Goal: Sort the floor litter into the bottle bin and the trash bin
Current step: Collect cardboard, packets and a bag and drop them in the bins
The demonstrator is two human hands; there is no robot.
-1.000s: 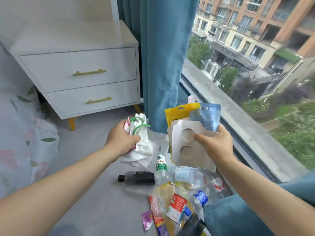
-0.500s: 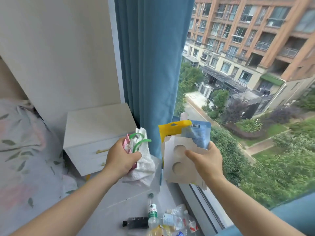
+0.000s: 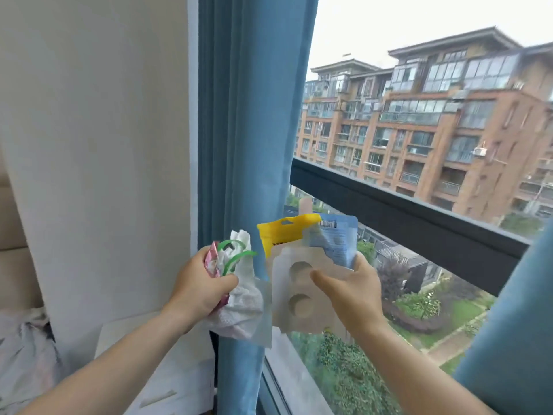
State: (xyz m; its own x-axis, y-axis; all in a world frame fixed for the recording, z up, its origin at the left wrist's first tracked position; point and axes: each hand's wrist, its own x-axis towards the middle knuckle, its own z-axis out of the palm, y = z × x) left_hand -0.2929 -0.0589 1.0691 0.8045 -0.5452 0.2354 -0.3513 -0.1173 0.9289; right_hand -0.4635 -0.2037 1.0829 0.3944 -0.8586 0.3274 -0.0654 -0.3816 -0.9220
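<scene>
Clutches in the left hand a crumpled white tissue, green plastic loops and a pink wrapper, bunched to carry in one go. Pinches in the right hand a fanned stack: holed white card, yellow pouch, blue packet. Holds both loads raised before the blue curtain, probably bound for the trash bin; shows neither bin.

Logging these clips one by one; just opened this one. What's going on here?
A person is at a window beside a blue curtain with litter in both hands. The left hand grips a crumpled white tissue wad, green loops and a pink wrapper. The right hand pinches flat packaging: a white card with two holes, a yellow pouch and a blue packet. No bin is in view.
</scene>
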